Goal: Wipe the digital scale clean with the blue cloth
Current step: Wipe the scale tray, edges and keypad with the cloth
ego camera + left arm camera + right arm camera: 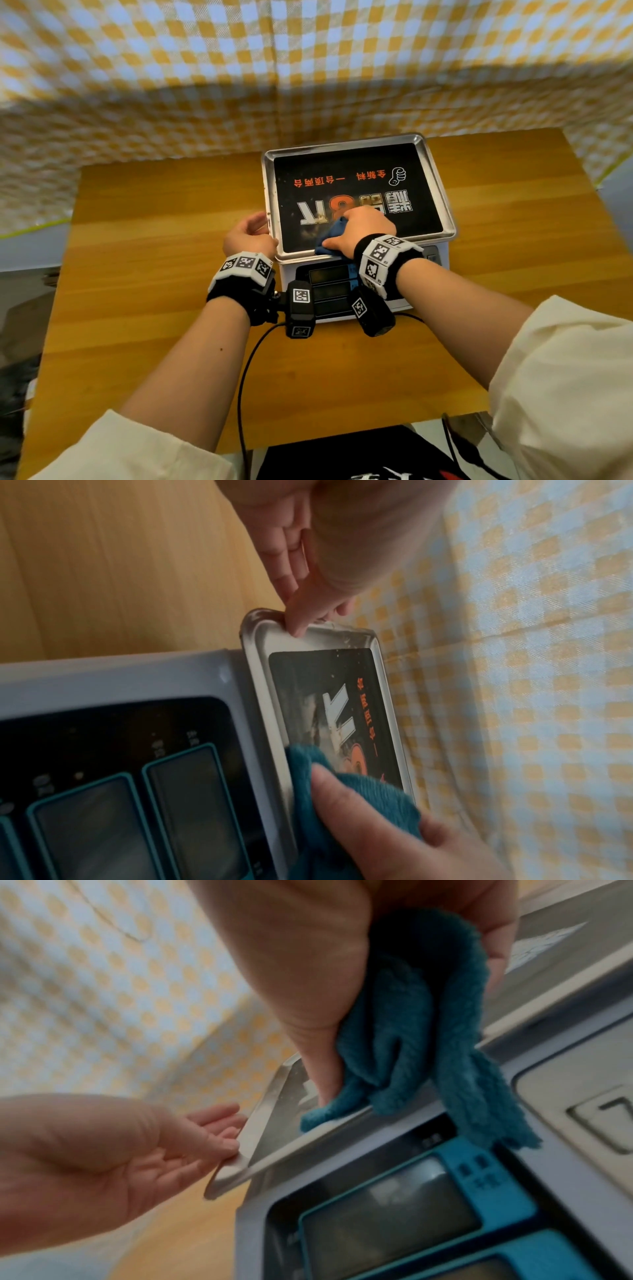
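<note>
On the wooden bench [171, 240], in front of a yellow-and-white checked cloth backdrop [205, 68]: a white digital scale [442, 255] with a steel weighing tray [442, 192] on top, the tray's floor covered by a black printed sheet with orange and white lettering. Dark display panel with teal-framed windows [192, 804] on the near face of the scale. Right hand [363, 229] curled around a bunched blue cloth [334, 236], thumb and fingers clamped on it, pressed it against the near part of the tray floor; a loose fold of cloth hung over the tray's front rim toward the display. Smudges and pale specks lay on the sheet just left of the cloth. Left hand [248, 236] at the tray's near left corner, fingers loosely bent and pinching the raised rim, thumb tip [298, 626] on the rim's inner edge. Both wrists wore black bands with square coded markers. Black cable [245, 377] trailed across the bench toward the near edge.
</note>
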